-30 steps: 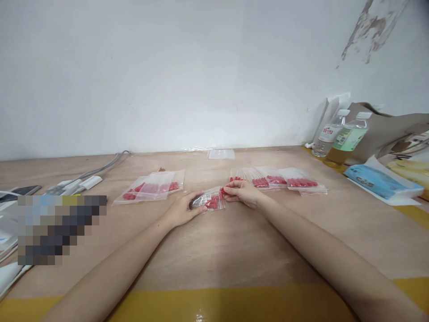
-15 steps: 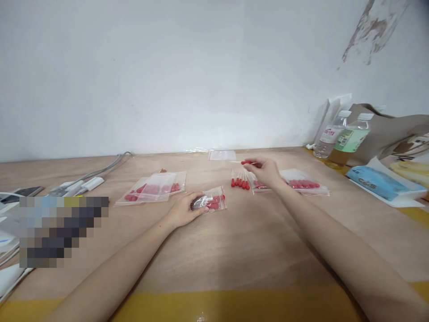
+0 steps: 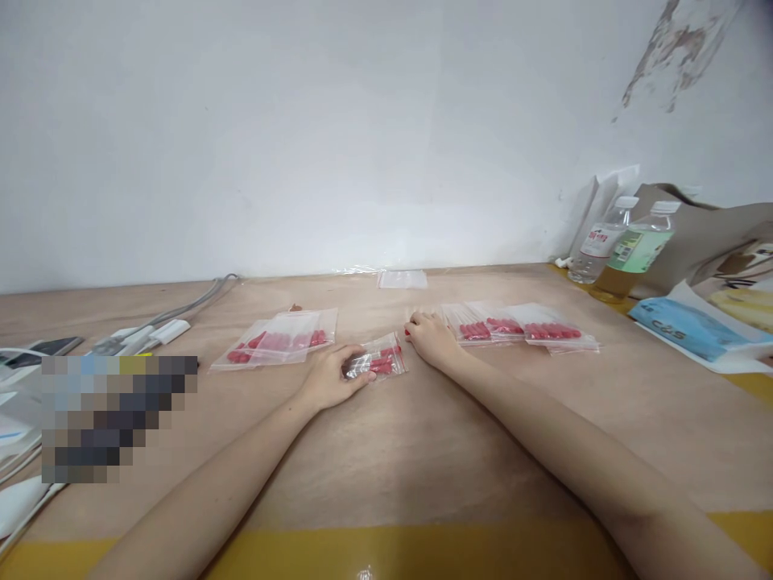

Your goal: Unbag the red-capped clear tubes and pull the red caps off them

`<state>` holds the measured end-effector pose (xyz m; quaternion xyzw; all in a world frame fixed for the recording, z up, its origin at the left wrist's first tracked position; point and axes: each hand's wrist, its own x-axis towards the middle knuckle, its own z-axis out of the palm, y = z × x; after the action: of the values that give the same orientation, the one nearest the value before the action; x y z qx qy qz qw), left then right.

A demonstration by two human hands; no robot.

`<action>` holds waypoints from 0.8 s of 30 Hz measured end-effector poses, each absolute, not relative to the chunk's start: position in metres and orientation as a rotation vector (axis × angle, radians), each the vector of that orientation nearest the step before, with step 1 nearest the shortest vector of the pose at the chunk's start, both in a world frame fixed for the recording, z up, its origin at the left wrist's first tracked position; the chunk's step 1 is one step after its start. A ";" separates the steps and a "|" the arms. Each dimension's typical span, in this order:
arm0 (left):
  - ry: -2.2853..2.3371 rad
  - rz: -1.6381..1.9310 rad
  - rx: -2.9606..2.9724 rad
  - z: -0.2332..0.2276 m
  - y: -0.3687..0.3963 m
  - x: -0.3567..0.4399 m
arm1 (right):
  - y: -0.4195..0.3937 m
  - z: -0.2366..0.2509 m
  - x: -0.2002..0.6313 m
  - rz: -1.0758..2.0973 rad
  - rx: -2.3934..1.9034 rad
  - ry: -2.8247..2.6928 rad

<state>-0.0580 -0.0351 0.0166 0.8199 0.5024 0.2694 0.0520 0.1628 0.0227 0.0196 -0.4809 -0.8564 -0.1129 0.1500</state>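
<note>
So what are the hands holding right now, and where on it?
The left hand pins the small clear zip bag of red-capped pieces by its left end. The right hand covers loose red pieces; its grip is unclear.

A plain workroom corner

We see a white wall with peeling paint at upper right, behind a wooden table with a yellow edge strip.

- Light is bright, soft and even; shadows beside the arms are faint.
- Small glare on the yellow tape at the bottom edge.
- Edges bend and look soft.
- A pixelated block covers the left side.
</note>
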 end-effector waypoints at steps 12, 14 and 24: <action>1.520 0.786 2.517 0.018 -0.036 -0.058 | -0.003 0.026 0.177 -0.313 -1.298 -2.347; 1.517 0.762 2.536 0.020 -0.038 -0.058 | -0.008 0.024 0.177 -0.151 -1.258 -2.280; 1.313 0.674 2.637 0.026 -0.043 -0.056 | -0.016 0.019 0.168 0.082 -1.303 -2.267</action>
<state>-0.0560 -0.0428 0.0262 0.8710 0.4337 0.2227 0.0600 0.1683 -0.0163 0.0187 -0.4809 -0.8368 0.0302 0.2599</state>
